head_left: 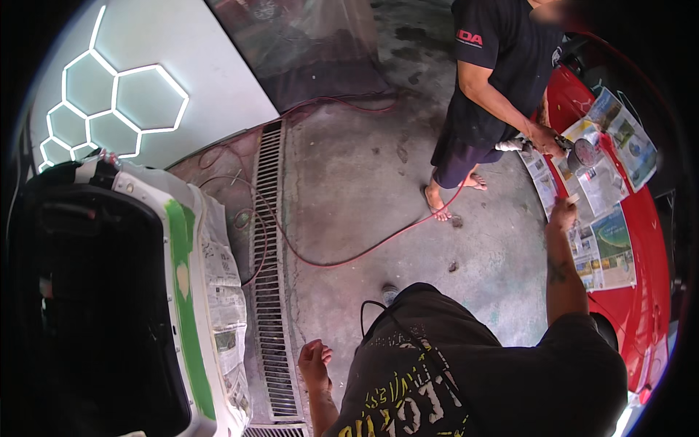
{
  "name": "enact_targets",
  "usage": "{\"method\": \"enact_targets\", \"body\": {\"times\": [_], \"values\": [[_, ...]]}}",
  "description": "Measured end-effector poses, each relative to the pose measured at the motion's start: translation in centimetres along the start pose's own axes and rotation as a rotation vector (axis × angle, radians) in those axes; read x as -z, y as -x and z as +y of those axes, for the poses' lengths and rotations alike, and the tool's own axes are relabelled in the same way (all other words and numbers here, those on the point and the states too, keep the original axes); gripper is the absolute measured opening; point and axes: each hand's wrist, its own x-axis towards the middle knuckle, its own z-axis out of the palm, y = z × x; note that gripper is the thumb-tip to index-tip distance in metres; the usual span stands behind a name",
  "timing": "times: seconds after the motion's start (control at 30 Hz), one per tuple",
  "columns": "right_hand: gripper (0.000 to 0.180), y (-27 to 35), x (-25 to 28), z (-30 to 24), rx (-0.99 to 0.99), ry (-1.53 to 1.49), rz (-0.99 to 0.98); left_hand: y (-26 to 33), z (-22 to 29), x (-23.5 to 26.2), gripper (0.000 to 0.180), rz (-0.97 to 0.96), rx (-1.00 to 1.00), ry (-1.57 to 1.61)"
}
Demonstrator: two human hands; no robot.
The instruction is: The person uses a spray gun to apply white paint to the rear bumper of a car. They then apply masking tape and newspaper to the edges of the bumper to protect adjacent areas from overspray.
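My right hand [563, 215] is stretched out over the red car panel [644, 251], closed on a small pale flat piece [573, 198] whose exact kind is too small to tell. Under and around it, sheets of newspaper [608, 269] cover part of the panel. Down by my side, away from any surface, my left hand [314, 362] has its fingers curled in, and I see nothing in them. Across from me a co-worker's hand [545, 138] grips a spray gun [564, 144] with a round cup, held above the papered area close to my right hand.
A red hose [342, 262] loops over the concrete floor [364, 182]. On the left stands a white car part [182, 291] with green masking tape [191, 328] and newspaper along its edge. A metal drain grate [268, 218] runs beside it. Behind is a panel with lit hexagons [149, 98].
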Motion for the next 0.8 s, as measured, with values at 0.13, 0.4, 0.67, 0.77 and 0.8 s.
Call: {"method": "enact_targets", "body": {"times": [0.13,0.4,0.67,0.77,0.8], "values": [[0.038,-4.5,5.0,-2.7,0.122,-0.006,0.095,-7.3,6.7,-5.1,0.021,-0.261,-0.084,-0.179],[0.019,36.6,-7.3,-14.7,-0.387,-0.299,-1.281,-21.4,22.2,-10.4,0.022,-0.447,-0.374,-0.292],[0.034,52.4,-18.8,-45.2,0.503,-0.335,-1.686,-31.7,37.2,-6.1,0.015,-0.303,-0.780,-0.393],[0.029,54.1,-21.6,-50.4,0.599,-0.389,-1.696,-32.1,43.8,-7.7,0.024,-0.304,-1.052,-0.558],[0.029,54.5,-22.6,-51.8,0.647,-0.413,-1.683,-32.6,45.3,-8.4,0.027,-0.297,-1.145,-0.623]]}}
